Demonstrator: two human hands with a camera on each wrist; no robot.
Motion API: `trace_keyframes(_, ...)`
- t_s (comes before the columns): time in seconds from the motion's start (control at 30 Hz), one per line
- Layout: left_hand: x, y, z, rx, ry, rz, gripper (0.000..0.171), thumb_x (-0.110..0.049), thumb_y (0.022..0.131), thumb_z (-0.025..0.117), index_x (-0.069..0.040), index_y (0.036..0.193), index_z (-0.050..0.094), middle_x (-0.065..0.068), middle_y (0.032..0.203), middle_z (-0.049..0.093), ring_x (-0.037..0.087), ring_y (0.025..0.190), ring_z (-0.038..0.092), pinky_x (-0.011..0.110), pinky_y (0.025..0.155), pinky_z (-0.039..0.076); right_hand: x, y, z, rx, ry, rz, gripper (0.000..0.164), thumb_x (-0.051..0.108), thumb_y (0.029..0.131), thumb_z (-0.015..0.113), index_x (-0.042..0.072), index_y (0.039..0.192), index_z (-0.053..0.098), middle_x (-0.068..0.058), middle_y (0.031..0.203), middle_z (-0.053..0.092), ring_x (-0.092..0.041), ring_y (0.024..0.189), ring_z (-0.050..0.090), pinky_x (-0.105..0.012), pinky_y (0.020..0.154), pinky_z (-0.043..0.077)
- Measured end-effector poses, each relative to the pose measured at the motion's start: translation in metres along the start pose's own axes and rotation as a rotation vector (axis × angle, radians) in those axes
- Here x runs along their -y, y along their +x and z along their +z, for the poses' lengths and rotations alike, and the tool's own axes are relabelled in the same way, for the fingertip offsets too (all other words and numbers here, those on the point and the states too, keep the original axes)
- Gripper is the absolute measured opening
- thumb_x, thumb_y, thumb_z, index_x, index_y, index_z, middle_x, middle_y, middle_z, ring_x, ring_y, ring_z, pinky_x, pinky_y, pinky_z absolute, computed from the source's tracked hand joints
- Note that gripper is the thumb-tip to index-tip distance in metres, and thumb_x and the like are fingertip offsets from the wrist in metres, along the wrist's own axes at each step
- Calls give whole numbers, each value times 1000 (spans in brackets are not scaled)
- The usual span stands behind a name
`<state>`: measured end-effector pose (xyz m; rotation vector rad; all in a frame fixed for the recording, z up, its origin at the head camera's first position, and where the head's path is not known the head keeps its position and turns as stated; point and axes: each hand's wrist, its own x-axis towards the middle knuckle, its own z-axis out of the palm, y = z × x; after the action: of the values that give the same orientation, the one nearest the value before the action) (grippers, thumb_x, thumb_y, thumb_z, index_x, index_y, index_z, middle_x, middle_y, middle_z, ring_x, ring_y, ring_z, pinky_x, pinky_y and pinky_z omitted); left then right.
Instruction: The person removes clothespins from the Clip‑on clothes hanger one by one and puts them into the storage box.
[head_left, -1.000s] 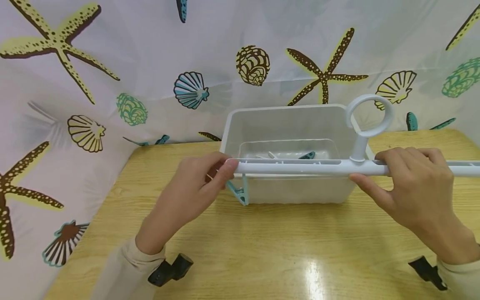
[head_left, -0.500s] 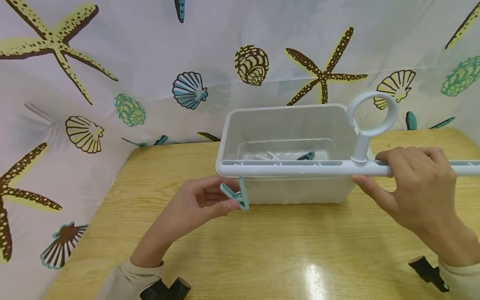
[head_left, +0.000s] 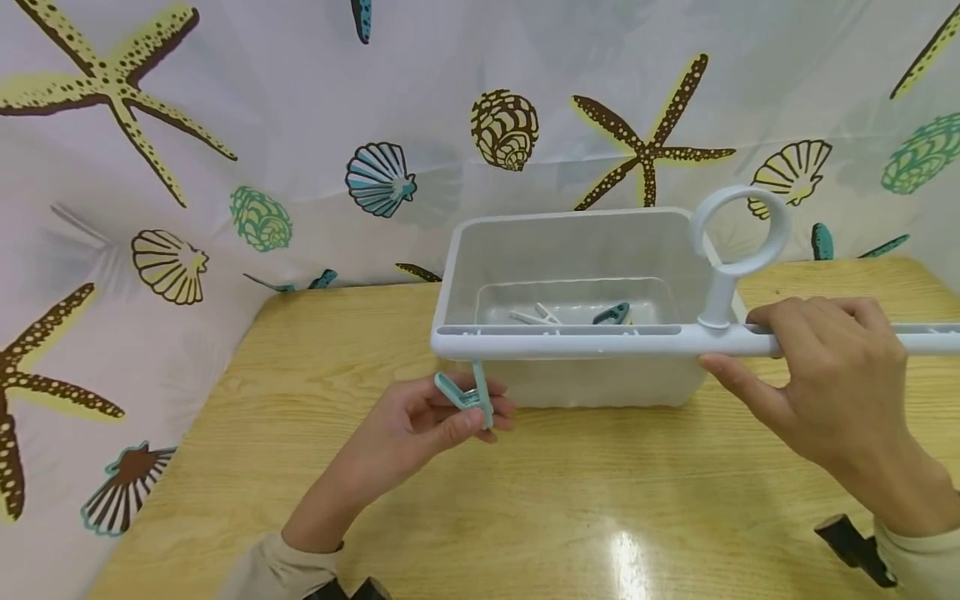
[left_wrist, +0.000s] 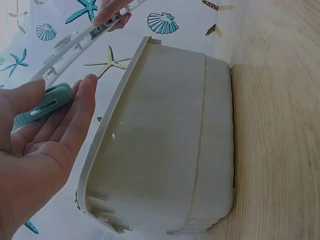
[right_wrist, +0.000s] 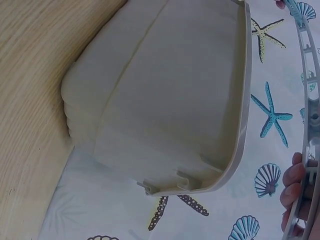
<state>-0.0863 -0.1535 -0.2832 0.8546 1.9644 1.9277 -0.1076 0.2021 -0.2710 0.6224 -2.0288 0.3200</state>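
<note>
My left hand (head_left: 420, 425) pinches a light teal clothespin (head_left: 480, 398) between thumb and fingers, just under the left end of a white plastic hanger (head_left: 570, 342). The clothespin's upper tip meets the underside of the bar; whether it is fastened there I cannot tell. In the left wrist view the thumb lies over the teal clothespin (left_wrist: 52, 102), with the fingers behind it. My right hand (head_left: 840, 400) grips the hanger's bar right of its round hook (head_left: 738, 229), thumb in front. In the right wrist view its fingers (right_wrist: 294, 177) curl round the slotted bar.
Behind the bar stands a white plastic bin (head_left: 592, 379) on the wooden table (head_left: 525, 517). Inside it lie a white clothespin (head_left: 536, 315) and a dark teal clothespin (head_left: 612, 313). A curtain (head_left: 300, 100) printed with shells and starfish hangs at the back and left.
My left hand has come off the end of the bar and moved down to the clothespin, which now sits slightly lower. My right hand keeps its grip, and the hanger has barely moved.
</note>
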Motion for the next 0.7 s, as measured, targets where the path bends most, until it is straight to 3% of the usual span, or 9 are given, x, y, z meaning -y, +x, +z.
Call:
trace_keyframes(0.23,1,-3,-5,80,-76,33,31,-3,99,50,14,125,49,16,117,65,31,108,64,42,85,53,0,-1,0,3,12,-7,78,69,90,43,-6,77,60,-19,64,60,-39,62,61,-48,62,38)
trace_keyframes(0.43,0,-7,-9,136,-140,54,36,0,97,53,19,127,43,12,118,65,28,109,64,41,92,50,1,-2,1,-30,34,-44,76,68,90,45,-6,76,59,-19,64,60,-39,60,60,-48,60,38)
trace_keyframes(0.57,1,-9,-9,107,-137,100,32,0,94,58,17,120,50,10,114,66,26,104,66,42,92,49,2,-2,1,-76,38,-52,77,68,90,45,-6,75,59,-20,63,60,-39,59,59,-49,59,38)
trace_keyframes(0.7,0,-10,-9,29,-21,157,25,1,90,63,13,111,57,6,107,68,23,97,68,40,86,53,5,0,2,-128,37,-75,77,68,90,45,-5,72,59,-18,59,57,-38,54,56,-49,56,38)
